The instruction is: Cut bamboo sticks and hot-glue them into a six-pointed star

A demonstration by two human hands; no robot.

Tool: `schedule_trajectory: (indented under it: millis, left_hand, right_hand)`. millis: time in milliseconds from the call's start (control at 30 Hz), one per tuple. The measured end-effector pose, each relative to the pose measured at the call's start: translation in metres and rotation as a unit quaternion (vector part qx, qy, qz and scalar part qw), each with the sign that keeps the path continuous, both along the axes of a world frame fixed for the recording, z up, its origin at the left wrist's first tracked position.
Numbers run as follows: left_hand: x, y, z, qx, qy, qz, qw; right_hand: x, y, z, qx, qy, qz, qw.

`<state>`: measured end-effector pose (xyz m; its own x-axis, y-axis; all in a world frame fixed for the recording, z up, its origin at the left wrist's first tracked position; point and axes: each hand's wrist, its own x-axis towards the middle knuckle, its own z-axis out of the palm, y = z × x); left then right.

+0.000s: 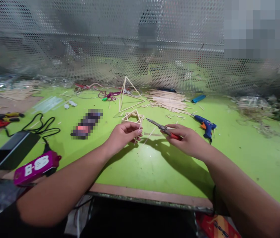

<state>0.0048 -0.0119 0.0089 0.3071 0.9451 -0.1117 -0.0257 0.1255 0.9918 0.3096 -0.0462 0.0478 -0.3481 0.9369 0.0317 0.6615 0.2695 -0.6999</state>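
My left hand (123, 135) is closed on a small frame of thin wooden sticks (133, 117), held just above the green table (155, 165). My right hand (187, 140) grips red-handled pliers (163, 128), whose jaws point left toward the frame. A loose stick (148, 137) lies slanted between the two hands. Behind the frame stands a taller stick pyramid (128, 94).
A pile of sticks (168, 99) lies at the back, with a blue glue gun (205, 126) and a blue lighter (198, 98) to the right. At left are a pink power strip (37, 167), a black adapter (11, 150) with cables and red tools (2, 118). A perforated metal screen (105, 43) closes off the back.
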Motion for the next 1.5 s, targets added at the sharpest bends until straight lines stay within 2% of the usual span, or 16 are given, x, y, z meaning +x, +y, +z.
schedule_trajectory:
  millis: [467, 833, 1033, 1200, 1367, 1500]
  left_hand:
    - [0.001, -0.004, 0.005, 0.004, 0.045, -0.021, 0.999]
    - [0.001, -0.004, 0.005, 0.013, 0.055, -0.028, 0.998]
    - [0.0, -0.004, 0.003, 0.032, 0.086, -0.018, 0.996]
    - [-0.001, -0.004, 0.005, 0.027, 0.095, -0.016, 0.995]
    - [0.001, -0.005, 0.004, 0.015, 0.077, -0.018, 0.997]
    - [0.004, -0.008, 0.003, -0.003, 0.067, -0.026, 0.997]
  right_hand:
    - [0.002, -0.001, 0.001, -0.02, -0.026, -0.008, 0.999]
    - [0.002, 0.0, -0.003, -0.037, -0.005, -0.003, 0.999]
    - [-0.001, -0.002, 0.002, -0.023, -0.002, -0.003, 1.0]
    - [-0.006, -0.006, 0.006, -0.026, -0.018, -0.03, 0.999]
    - [-0.009, -0.007, 0.005, -0.026, -0.053, -0.129, 0.99]
    - [-0.011, -0.005, 0.005, -0.042, -0.088, -0.113, 0.989]
